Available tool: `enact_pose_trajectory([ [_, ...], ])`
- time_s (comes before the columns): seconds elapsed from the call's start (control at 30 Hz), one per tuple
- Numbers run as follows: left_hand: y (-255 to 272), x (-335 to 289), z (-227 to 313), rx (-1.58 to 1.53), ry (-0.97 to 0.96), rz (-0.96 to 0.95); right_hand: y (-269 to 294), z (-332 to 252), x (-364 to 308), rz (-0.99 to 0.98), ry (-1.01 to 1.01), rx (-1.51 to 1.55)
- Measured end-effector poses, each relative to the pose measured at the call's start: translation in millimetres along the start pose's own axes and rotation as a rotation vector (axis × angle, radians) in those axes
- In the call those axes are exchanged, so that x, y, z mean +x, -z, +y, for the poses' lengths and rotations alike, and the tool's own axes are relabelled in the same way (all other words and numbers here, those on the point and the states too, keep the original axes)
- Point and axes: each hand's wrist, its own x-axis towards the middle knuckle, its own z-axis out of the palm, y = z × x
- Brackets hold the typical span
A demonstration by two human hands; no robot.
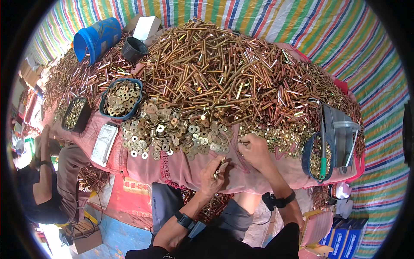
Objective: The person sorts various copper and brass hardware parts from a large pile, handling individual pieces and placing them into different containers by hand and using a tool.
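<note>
My left hand [210,179] is closed round a few brass-coloured pieces that look like bolts, their ends showing between the fingers, at the front edge of the pink cloth [196,168]. To its right, my right hand [258,152] has its fingers pressed together beside the left end of a heap of small gold nuts [284,138]. What those fingertips hold, if anything, is hidden. Just beyond my left hand lies a spread of flat round washers [172,131]. Behind both heaps rises a large mound of long gold bolts [224,69].
A blue tub of washers [122,117] and a dark box of nuts [69,129] stand left, near a foil-wrapped block [105,144]. At right are a blue tub of nuts [307,157] and a grey scoop [339,129]. A blue bucket [97,39] lies far left; another person [43,181] sits left.
</note>
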Motion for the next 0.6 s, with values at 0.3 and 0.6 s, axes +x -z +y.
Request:
enact_pose_trajectory([
  [0.3, -2.5, -1.5, -2.4, 0.048, -0.039, 0.030, -9.7, -31.9, -34.0, -0.098, 0.038, 0.578],
  [0.6, -1.0, -3.9, -5.2, -0.009, 0.012, 0.020, -26.0, -27.5, -42.9, -0.112, -0.055, 1.090],
])
